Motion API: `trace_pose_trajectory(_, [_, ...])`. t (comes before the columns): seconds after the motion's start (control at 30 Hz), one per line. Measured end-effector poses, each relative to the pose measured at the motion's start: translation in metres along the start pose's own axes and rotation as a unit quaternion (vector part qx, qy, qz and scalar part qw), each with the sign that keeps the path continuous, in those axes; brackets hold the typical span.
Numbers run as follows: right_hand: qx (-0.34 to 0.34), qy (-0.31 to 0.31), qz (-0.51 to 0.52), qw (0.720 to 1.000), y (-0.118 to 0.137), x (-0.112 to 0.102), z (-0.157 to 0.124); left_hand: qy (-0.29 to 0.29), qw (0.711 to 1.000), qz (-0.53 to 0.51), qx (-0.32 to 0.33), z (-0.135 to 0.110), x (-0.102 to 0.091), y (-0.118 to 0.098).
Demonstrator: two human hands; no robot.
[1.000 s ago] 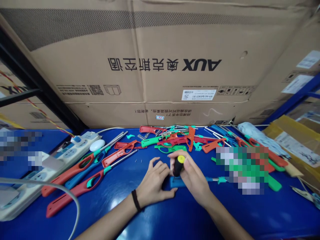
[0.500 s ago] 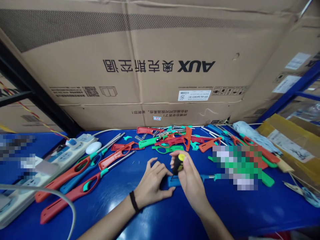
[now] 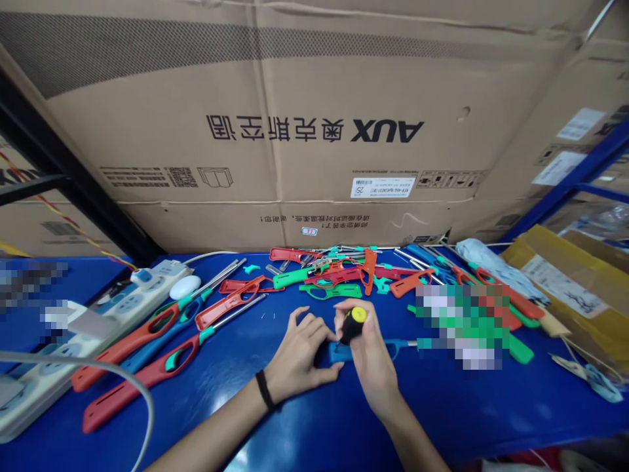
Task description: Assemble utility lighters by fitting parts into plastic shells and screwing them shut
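Observation:
My right hand [image 3: 372, 362] is wrapped round a short screwdriver [image 3: 354, 322] with a black handle and a yellow cap. The tool points down at the handle end of a blue long-nosed gas lighter [image 3: 341, 354] lying flat on the table. Its tip is partly hidden by fingers. My left hand [image 3: 301, 354], with a black band at the wrist, grips the lighter's left end between thumb and fingers. The lighter's metal nozzle extends to the right, past my right hand. Two small screws [image 3: 268, 316] lie beyond my left hand.
Several assembled lighters [image 3: 142, 387] lie at the left, beside a white power strip [image 3: 132, 301] and a grey cable [image 3: 147, 406]. Coloured lighter shells and parts [image 3: 334, 274] are heaped along a large cardboard box [image 3: 304, 157]. More lighters [image 3: 523, 305] and a yellow-taped carton [image 3: 565, 275] are at the right.
The camera view has shifted slightly. My right hand and the screwdriver have shifted a little, with the handle's cap tilted slightly differently. My left hand stays on the blue lighter.

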State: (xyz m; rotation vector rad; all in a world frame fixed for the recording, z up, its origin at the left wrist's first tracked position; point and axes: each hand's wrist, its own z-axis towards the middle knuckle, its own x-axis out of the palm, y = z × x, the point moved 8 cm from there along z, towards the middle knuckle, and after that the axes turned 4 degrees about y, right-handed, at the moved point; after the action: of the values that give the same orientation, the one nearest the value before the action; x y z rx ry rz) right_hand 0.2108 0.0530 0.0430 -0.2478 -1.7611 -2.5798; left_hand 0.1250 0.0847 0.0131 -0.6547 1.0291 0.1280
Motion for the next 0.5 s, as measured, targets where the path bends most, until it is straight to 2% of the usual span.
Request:
trace_pose_trajectory(0.1, [-0.050,0.002,-0.045,0.998,0.018,0.000,0.001,0.008,1.000,-0.001,0.002,-0.001,0.002,0.001])
trace_pose_trajectory(0.2, [-0.078,0.008,0.018,0.997,0.026,0.004,0.004,0.009,1.000,-0.002,0.001,-0.002,0.003,0.001])
trace_pose_trajectory(0.27, [-0.077,-0.019,0.054,0.995,0.024,0.004,0.004,0.008,1.000,-0.003,0.001,-0.002,0.003,0.001])
trace_pose_trajectory(0.37, [-0.085,-0.067,0.028,0.994,0.017,0.000,0.000,0.009,1.000,-0.001,0.002,-0.001,0.003,0.001])
trace_pose_trajectory(0.5, [-0.035,-0.006,-0.026,0.999,0.006,0.006,-0.003,0.002,1.000,0.016,0.005,-0.001,0.002,0.001])
